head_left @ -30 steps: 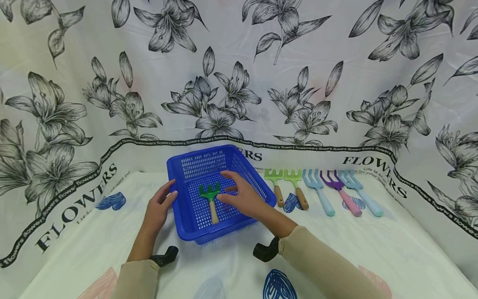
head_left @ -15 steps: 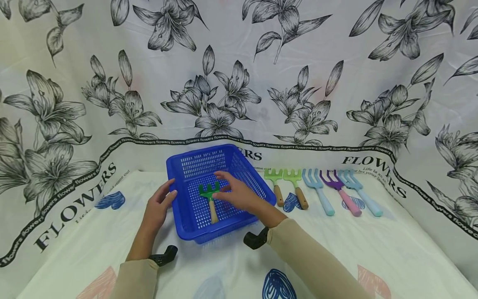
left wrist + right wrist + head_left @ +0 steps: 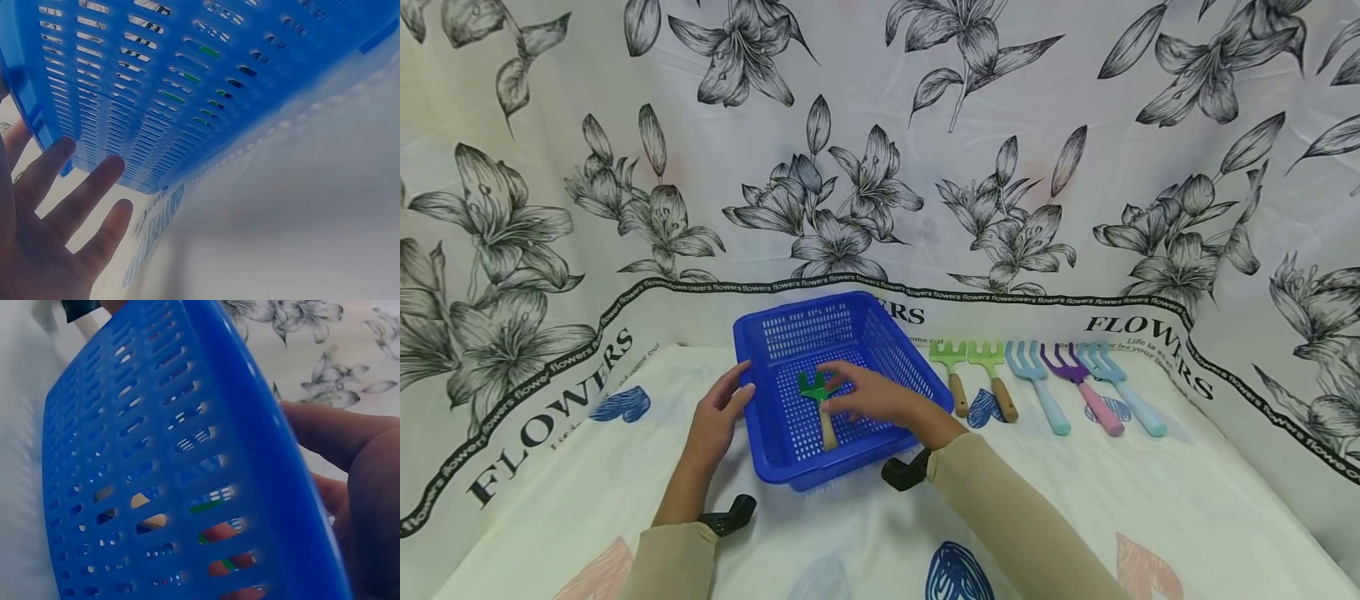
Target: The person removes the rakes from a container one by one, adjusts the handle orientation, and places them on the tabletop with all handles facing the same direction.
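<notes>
While one basket (image 3: 775,333) holds one rake (image 3: 817,392), five outside

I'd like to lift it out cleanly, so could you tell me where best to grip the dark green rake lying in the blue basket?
Probably the wooden handle of the dark green rake, from above: it lies flat and bare toward the near wall of the blue basket, while the right hand covers the tines.

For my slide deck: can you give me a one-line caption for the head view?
Right hand reaches the green rake inside the blue basket; left hand touches its side.
</notes>
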{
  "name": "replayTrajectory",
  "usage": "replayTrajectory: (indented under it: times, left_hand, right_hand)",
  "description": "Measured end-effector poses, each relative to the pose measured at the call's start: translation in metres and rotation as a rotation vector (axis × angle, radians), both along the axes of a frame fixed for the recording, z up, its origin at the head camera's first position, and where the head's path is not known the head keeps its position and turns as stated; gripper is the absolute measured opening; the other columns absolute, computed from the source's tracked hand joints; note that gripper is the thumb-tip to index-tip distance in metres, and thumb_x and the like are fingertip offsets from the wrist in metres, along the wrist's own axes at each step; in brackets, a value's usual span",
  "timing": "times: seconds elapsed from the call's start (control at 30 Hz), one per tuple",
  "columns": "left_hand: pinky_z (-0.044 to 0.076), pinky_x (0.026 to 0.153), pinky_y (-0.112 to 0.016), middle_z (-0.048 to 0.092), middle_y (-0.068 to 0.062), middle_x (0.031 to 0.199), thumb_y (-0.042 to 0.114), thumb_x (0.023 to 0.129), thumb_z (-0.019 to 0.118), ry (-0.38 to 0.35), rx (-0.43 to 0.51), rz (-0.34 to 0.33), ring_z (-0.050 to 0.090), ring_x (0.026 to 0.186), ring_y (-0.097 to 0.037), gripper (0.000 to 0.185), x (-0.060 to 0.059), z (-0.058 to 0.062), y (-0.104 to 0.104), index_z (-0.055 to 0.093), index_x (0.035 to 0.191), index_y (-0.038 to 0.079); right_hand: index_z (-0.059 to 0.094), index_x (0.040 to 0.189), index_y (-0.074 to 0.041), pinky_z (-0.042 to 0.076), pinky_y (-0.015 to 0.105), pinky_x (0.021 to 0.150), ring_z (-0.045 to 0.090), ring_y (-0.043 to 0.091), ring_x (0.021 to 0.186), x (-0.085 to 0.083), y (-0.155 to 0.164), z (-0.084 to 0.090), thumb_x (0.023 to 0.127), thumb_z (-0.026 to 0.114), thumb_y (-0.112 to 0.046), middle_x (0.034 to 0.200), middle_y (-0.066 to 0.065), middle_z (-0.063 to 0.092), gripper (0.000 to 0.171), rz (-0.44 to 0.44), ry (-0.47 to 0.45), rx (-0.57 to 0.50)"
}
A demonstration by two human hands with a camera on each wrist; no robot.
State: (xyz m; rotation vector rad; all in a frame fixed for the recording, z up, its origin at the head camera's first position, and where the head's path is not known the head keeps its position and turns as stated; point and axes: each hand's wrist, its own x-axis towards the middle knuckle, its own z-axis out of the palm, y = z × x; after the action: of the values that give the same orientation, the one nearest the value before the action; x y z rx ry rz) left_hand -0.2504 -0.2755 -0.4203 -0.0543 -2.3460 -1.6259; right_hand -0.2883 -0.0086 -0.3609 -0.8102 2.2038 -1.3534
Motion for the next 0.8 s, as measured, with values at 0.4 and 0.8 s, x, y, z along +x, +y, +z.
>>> replayTrajectory:
  times: [0.4, 0.8]
  left_hand:
    - [0.039, 0.100, -0.060, 0.032, -0.014, 0.155, 0.048, 0.099, 0.049, 0.011, -0.030, 0.022, 0.031, 0.140, -0.038, 0.061, -0.0080, -0.0097, -0.0043, 0.035, 0.152, 0.021]
    - [0.038, 0.101, -0.059, 0.030, -0.014, 0.156, 0.046, 0.100, 0.049, -0.006, -0.025, 0.016, 0.029, 0.141, -0.038, 0.060, -0.0075, -0.0096, -0.0051, 0.034, 0.153, 0.022]
  right_hand:
    - [0.039, 0.148, -0.018, 0.052, 0.040, 0.089, 0.056, 0.023, 0.116, -0.0077, -0.0067, -0.0074, 0.092, 0.067, -0.027, 0.134, 0.010, 0.054, 0.063, 0.160, 0.032, 0.238]
    - [0.037, 0.150, -0.016, 0.048, 0.039, 0.096, 0.056, 0.017, 0.115, -0.0094, -0.0075, -0.0101, 0.094, 0.062, -0.034, 0.138, 0.009, 0.053, 0.064, 0.303, 0.012, 0.365]
